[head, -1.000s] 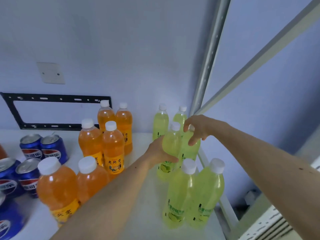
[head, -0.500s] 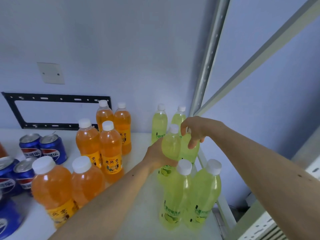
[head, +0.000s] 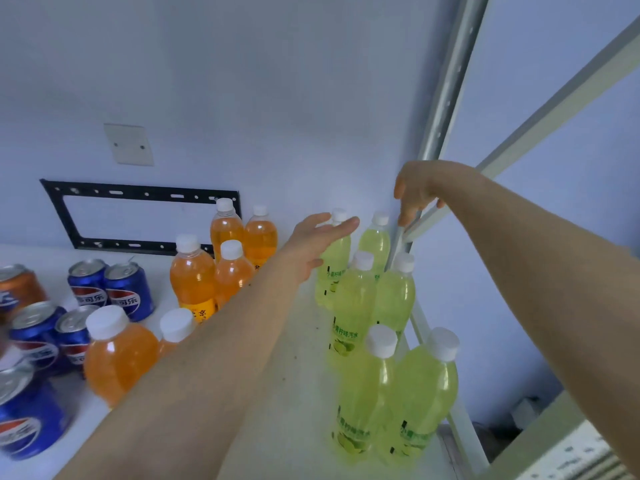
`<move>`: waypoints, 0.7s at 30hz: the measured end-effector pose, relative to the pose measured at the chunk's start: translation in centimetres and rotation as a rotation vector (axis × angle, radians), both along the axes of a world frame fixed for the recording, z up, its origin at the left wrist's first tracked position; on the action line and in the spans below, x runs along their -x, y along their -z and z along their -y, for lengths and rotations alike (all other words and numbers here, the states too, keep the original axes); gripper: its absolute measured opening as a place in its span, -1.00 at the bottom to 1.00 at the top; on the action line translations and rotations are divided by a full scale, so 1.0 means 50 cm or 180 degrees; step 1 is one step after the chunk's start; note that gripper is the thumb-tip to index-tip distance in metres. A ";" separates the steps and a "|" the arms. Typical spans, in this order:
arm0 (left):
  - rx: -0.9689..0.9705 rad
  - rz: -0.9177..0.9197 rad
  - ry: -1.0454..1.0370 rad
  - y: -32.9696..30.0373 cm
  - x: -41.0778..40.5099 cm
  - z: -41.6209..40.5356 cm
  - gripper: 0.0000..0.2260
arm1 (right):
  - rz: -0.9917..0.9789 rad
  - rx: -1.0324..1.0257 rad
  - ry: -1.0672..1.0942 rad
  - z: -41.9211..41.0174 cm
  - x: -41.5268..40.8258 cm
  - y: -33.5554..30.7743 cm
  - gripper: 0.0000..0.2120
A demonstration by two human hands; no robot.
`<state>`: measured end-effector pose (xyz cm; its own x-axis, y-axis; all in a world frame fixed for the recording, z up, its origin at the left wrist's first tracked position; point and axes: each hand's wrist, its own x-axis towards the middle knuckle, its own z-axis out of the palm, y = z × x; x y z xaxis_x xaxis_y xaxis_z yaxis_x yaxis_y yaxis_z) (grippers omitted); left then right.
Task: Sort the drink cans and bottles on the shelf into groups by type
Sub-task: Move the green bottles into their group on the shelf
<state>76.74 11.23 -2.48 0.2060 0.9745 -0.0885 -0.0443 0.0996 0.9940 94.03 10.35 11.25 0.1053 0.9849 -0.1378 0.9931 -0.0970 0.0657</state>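
Note:
Several lime-green bottles (head: 356,303) with white caps stand in two rows along the right edge of the white shelf (head: 291,393). Orange bottles (head: 194,278) cluster in the middle. Blue cola cans (head: 128,292) fill the left, with one orange can (head: 17,289) at the far left. My left hand (head: 318,244) hovers open, fingers spread, just left of the back green bottles and holds nothing. My right hand (head: 415,192) is raised above the green rows near the metal post, fingers loosely curled and empty.
A grey metal upright (head: 446,84) and a slanted brace (head: 554,95) bound the shelf on the right. On the wall behind are a black mounting bracket (head: 138,195) and a white cover plate (head: 129,144). The shelf drops off beyond the right rail.
Both hands have let go of the middle green bottles, which now stand on the shelf. The left hand opened and lifted back; the right hand rose toward the post.

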 end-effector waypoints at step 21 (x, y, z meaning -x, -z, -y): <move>-0.0765 -0.1422 0.0182 0.175 -0.039 -0.216 -0.38 | -0.0363 0.0485 -0.0287 -0.166 -0.011 0.156 -0.41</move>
